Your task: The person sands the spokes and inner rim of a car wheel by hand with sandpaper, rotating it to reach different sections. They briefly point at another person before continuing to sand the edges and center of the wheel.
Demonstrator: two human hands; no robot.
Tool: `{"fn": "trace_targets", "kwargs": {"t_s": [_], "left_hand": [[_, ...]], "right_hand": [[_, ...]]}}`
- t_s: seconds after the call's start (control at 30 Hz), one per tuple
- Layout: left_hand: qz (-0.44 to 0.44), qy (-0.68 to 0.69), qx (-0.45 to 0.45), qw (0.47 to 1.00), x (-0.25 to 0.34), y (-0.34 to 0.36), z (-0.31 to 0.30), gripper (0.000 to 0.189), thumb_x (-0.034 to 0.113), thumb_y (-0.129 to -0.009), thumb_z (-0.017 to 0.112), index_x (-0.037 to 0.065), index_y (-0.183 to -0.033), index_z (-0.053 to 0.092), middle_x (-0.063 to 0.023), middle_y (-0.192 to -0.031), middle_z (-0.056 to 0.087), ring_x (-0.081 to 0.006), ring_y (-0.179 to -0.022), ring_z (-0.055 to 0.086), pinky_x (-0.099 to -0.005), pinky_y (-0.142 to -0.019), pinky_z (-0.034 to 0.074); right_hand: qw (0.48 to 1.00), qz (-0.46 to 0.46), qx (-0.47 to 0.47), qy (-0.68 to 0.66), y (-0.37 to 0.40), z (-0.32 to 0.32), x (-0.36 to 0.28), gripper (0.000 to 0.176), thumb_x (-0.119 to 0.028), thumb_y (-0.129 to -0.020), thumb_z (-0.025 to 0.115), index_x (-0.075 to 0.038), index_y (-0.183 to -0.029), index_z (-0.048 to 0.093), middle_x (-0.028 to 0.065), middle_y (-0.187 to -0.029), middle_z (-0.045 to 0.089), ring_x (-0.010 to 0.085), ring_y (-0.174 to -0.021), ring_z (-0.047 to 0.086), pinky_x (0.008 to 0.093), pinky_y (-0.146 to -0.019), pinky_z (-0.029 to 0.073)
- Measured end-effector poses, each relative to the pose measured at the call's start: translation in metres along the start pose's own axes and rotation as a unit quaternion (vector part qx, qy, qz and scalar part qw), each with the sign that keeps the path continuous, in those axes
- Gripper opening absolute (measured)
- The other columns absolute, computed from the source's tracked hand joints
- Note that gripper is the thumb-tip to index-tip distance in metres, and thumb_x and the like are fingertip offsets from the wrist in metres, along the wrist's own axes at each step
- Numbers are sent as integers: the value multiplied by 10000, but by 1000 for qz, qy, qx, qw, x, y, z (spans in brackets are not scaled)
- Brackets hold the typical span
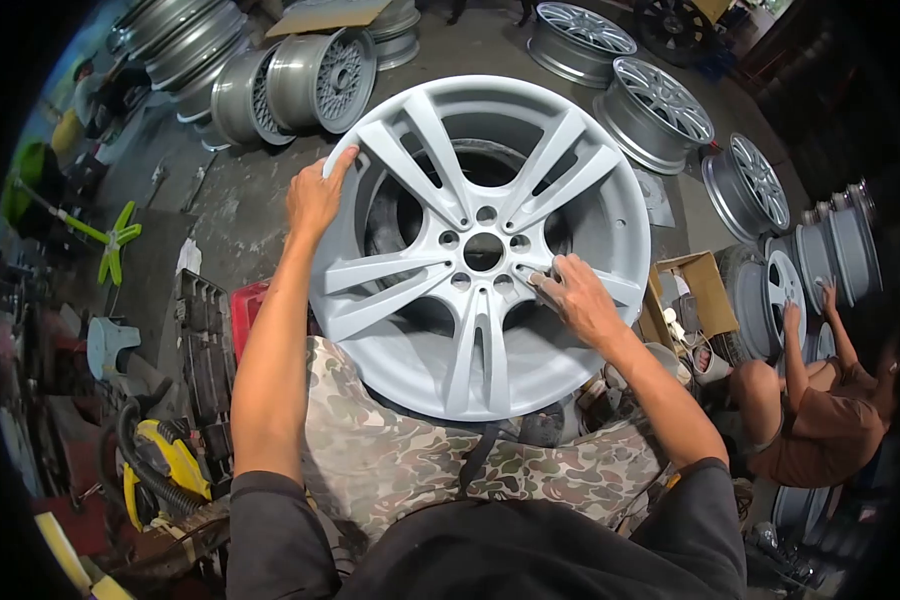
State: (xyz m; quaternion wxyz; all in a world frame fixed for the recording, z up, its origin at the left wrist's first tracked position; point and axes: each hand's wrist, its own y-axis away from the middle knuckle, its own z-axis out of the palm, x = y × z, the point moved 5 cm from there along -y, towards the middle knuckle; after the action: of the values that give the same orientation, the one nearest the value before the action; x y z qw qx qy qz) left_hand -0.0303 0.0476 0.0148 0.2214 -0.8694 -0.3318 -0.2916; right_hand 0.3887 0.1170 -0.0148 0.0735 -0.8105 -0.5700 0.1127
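Observation:
A large grey-white alloy wheel (565,240) with split double spokes lies face up in front of me, tilted towards my lap. My left hand (315,200) grips its outer rim at the upper left, with the thumb and a finger over the edge. Near the hub, at the base of the right-hand spoke, my right hand (582,300) is closed with its fingertips down on the metal. A small, dark-and-tan piece (540,282) shows between those fingers; its kind cannot be made out. Part of a dark tyre (390,215) shows through the gaps under the wheel.
Several bare wheels (340,80) stand at the back left, and more (660,110) curve along the right. A cardboard box (705,290) is right of the wheel. A co-worker (810,420) handles another wheel there. Left are a green fan (117,238) and a yellow machine with a hose (170,460).

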Motion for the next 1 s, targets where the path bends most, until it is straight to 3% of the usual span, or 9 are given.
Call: {"fn": "trace_targets", "kwargs": {"t_s": [0.23,0.43,0.5,0.63,0.83,1.0], "left_hand": [[-14,-23,4,1000,3,5,-3,714,747,-943,542,107,-1138,791,-247,-1017,757,-487,-1050,686,-532,-904,511],[8,-7,29,1000,3,5,0,704,745,-945,537,120,-1142,793,-251,-1014,756,-483,-1042,691,-540,-897,514],[6,-17,18,1000,3,5,0,699,742,-947,538,120,-1143,792,-252,-1013,756,-484,-1040,691,-540,-896,514],[9,-19,13,1000,0,4,0,687,730,-954,540,120,-1147,790,-256,-1012,754,-486,-1039,690,-539,-896,514],[9,-40,24,999,2,4,-2,688,735,-959,529,125,-1144,789,-259,-1002,752,-483,-1025,693,-540,-883,516],[2,-44,28,999,2,6,-2,694,739,-959,526,123,-1146,788,-260,-1004,751,-481,-1027,692,-536,-894,513]], "right_hand": [[997,-56,5,-51,-23,9,-4,304,-14,-822,637,-9,-1120,698,162,-987,514,352,-963,561,444,-876,474],[998,-18,-30,-44,-18,4,1,296,-35,-844,627,-19,-1131,701,163,-972,519,351,-963,565,461,-859,479],[998,-65,-2,8,-34,10,-9,313,-32,-834,644,-37,-1141,705,159,-963,516,344,-959,569,456,-847,484],[999,-26,-23,-42,-7,2,8,298,-59,-859,630,-58,-1146,712,154,-985,532,330,-967,575,430,-853,492],[997,-80,-6,14,-32,7,-6,296,-80,-888,608,-54,-1163,714,138,-969,532,317,-984,585,429,-863,497],[997,-67,-23,22,-6,-2,9,288,-102,-872,620,-32,-1137,706,123,-975,541,292,-987,588,412,-879,488]]}}
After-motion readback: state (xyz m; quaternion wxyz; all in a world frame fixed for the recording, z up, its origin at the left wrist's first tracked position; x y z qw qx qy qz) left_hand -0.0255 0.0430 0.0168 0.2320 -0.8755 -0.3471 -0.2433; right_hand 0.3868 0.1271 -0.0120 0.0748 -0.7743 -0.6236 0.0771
